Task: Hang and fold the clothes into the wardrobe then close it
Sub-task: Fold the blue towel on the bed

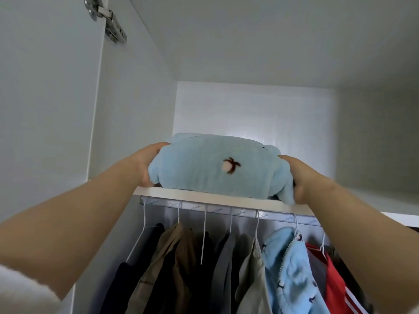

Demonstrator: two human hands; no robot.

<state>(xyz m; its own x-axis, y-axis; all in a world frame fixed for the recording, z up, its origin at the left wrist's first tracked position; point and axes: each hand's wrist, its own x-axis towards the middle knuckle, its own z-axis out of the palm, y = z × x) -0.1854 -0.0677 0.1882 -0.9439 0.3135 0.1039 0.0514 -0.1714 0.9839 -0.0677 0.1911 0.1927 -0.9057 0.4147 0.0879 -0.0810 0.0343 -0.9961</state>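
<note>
The folded blue garment (209, 167) sits at the front edge of the top shelf (204, 197), left hand (147, 164) and right hand (299, 177) gripping its ends (one corner overhangs) — released here, it could slide onto the hanging clothes (238, 268).

White wardrobe shelf (204, 198), folded light-blue fleece garment (213, 168) on it

folded garment (210, 168) on shelf (204, 197), hands at both ends, hanging clothes (226, 268) beneath

Open room above folded bundle (213, 165) on shelf (204, 197)
</note>
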